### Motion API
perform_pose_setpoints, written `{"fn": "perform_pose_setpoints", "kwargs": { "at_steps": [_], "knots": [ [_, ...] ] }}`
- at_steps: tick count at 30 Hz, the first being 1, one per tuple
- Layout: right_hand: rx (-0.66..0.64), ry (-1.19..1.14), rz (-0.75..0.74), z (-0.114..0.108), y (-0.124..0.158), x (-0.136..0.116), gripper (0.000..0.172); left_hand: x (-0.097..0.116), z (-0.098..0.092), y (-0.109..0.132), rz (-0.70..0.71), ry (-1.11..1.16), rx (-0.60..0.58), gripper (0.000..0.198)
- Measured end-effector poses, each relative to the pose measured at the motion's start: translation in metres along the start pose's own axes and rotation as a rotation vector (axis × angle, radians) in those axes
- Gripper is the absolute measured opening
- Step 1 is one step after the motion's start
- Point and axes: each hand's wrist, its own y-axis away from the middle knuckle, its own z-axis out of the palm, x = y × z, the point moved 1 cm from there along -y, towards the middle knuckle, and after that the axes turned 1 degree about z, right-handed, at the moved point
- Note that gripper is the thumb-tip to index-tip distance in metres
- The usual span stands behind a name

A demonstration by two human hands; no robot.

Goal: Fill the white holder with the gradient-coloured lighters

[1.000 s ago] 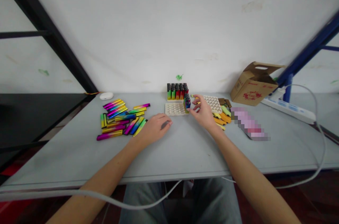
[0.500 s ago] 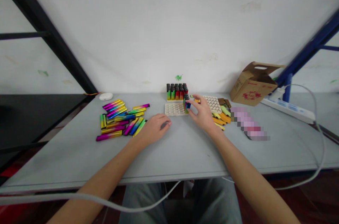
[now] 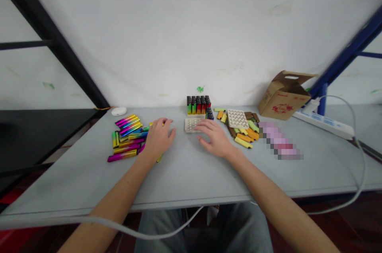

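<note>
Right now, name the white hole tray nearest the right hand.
The left tray, before the standing lighters; the right hand lies partly over it. The other tray sits among orange pieces.

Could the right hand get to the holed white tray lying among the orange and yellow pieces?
Probably yes. The right hand rests open, near and just left of that tray. Only bare table and a few flat pieces lie between.

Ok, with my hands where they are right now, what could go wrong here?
The right hand lies over the near part of the white tray; a nudge could topple the upright lighters at its far end. The left hand rests on the loose pile of colourful sticks, which might slide and scatter across the table.
</note>
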Motion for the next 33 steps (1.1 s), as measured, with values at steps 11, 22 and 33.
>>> {"fn": "perform_pose_setpoints", "kwargs": {
  "at_steps": [11,22,33],
  "knots": [
    [-0.335,-0.099,0.000,0.019,0.004,-0.008,0.037,-0.041,0.006,-0.006,-0.172,-0.114,-0.222,0.039],
    [-0.303,-0.132,0.009,0.021,0.004,-0.007,0.032,-0.042,0.014,-0.016,-0.134,0.021,-0.244,0.030],
    [-0.083,-0.287,0.231,0.026,0.003,-0.006,0.052,0.000,-0.006,-0.010,0.044,0.473,0.082,0.023]
  ]
}}
